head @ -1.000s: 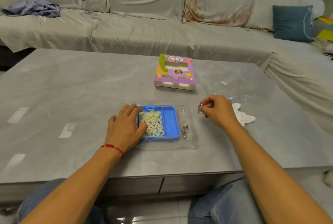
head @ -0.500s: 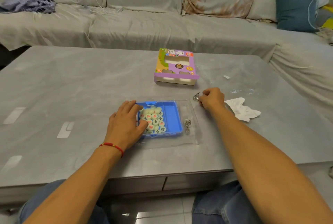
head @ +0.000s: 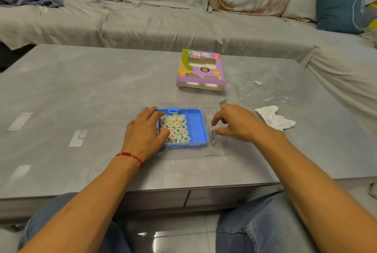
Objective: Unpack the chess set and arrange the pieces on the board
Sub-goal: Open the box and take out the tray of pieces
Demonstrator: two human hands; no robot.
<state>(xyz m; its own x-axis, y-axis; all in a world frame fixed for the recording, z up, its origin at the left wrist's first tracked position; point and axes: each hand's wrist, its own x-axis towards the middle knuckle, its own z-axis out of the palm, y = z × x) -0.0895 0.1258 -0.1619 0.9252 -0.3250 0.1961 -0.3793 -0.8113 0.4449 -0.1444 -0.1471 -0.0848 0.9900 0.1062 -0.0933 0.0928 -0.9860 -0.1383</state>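
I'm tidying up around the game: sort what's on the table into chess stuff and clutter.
Chess stuff:
blue tray
round pieces in its left half
purple box
left hand on the tray
right hand beside it

Clutter:
crumpled tissue
clear plastic wrap
metal rings, purpose unclear

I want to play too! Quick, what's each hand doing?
Left hand: open, resting on the blue plastic tray of round white chess pieces.
Right hand: open, fingers loosely curled, holding nothing, by a small metal ring puzzle.
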